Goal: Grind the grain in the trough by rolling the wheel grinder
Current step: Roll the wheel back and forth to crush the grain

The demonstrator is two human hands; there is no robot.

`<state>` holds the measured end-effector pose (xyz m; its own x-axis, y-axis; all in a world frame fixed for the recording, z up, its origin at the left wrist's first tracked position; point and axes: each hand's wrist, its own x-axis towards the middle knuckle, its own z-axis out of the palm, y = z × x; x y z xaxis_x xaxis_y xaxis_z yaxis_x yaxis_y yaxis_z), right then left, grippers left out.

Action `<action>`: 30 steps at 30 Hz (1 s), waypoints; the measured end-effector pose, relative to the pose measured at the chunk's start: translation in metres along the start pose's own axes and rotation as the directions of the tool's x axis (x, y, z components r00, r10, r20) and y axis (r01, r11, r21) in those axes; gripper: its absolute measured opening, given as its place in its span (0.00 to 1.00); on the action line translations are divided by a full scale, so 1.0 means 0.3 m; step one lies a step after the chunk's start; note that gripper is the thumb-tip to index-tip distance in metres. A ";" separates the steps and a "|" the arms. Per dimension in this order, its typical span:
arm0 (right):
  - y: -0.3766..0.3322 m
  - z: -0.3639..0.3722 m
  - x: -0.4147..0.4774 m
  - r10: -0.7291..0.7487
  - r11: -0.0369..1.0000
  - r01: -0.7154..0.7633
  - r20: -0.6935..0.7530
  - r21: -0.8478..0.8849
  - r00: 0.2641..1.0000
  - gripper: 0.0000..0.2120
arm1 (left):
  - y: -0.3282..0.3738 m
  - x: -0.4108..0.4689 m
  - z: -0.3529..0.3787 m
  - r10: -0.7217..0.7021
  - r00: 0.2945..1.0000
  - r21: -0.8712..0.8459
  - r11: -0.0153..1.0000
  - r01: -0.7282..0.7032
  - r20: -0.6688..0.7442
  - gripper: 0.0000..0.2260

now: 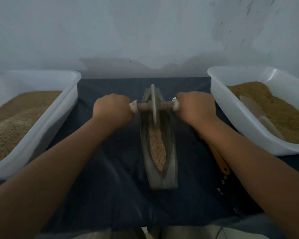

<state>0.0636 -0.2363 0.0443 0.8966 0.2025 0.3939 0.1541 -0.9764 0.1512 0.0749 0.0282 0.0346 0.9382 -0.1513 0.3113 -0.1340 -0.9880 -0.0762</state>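
Grain (157, 149) lies along the trough (171, 169); the wheel (153, 104) stands at its far part, seemingly on the grain, between the left hand (111, 109) and right hand (195, 107), both clenched round the axle (145, 107).

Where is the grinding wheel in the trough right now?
Head view, centre: the grey disc-shaped wheel grinder stands in the far half of the long grey trough, beyond the tan grain, its wooden axle gripped by the left hand and right hand.
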 end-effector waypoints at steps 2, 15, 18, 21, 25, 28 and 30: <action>-0.003 -0.010 0.000 -0.003 1.000 0.003 0.051 0.010 0.999 0.14 | 0.007 -0.009 -0.017 0.007 1.000 0.016 1.000 -0.007 0.007 0.13; 0.006 0.007 -0.095 -0.056 0.998 0.056 -0.094 -0.006 0.994 0.14 | -0.006 -0.118 0.001 0.046 0.998 0.026 0.999 -0.044 -0.050 0.14; 0.006 0.012 0.021 0.009 1.000 -0.009 0.017 -0.010 1.000 0.14 | 0.020 0.000 -0.033 -0.010 1.000 0.023 1.000 0.010 -0.002 0.11; 0.005 0.006 -0.077 0.024 0.999 -0.025 0.015 0.048 1.000 0.15 | 0.015 -0.078 -0.053 0.043 0.999 0.051 0.998 -0.044 0.021 0.10; 0.020 -0.049 -0.333 -0.039 0.993 0.046 -0.069 0.109 0.997 0.16 | -0.016 -0.305 -0.081 0.288 0.941 0.115 0.956 -0.270 -0.178 0.21; 0.039 -0.042 -0.361 -0.089 0.991 0.099 -0.107 0.093 0.990 0.15 | -0.034 -0.317 -0.052 0.311 0.921 0.056 0.950 -0.307 -0.234 0.19; 0.030 -0.014 -0.273 -0.079 0.995 0.085 -0.096 0.056 0.992 0.15 | -0.032 -0.244 -0.015 0.230 0.961 0.043 0.973 -0.226 -0.152 0.17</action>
<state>-0.0101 -0.2614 0.0174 0.8376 0.2853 0.4659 0.2524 -0.9584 0.1331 0.0062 0.0486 0.0169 0.8224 -0.3771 0.4259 -0.3287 -0.9261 -0.1853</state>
